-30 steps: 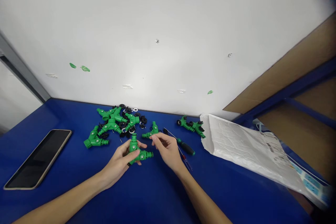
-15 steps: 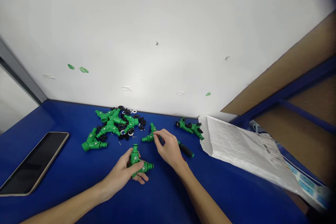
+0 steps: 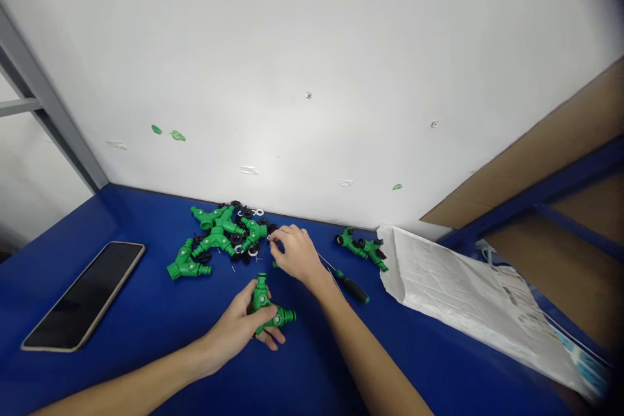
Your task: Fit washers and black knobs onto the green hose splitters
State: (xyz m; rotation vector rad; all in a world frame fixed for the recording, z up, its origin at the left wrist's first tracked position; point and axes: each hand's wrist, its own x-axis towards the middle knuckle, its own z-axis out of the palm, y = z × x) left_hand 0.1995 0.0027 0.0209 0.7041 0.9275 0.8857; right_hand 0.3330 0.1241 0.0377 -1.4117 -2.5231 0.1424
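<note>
My left hand (image 3: pixel 234 328) grips a green plastic Y-shaped hose connector (image 3: pixel 268 305) with black-and-grey ends, holding it just above the blue tabletop (image 3: pixel 414 357). My right hand (image 3: pixel 296 255) reaches to the edge of a heap of green Y connectors (image 3: pixel 224 234), its fingertips among small black and white parts (image 3: pixel 258 237). Under that hand lies a further green connector, mostly hidden, with only a sliver showing. Whether the fingertips pinch a small part is not visible.
To the right lie a green connector (image 3: pixel 363 248) and a black-and-green screwdriver (image 3: pixel 351 288). A separate connector (image 3: pixel 186 266) sits left of the heap. Further left lies a dark phone (image 3: pixel 84 296); a white printed bag (image 3: pixel 468 305) lies right. A white wall rises behind.
My right hand has moved left and forward from the lone connector to the heap's edge, now covering that connector. My left hand still holds its connector. The view has shifted slightly.
</note>
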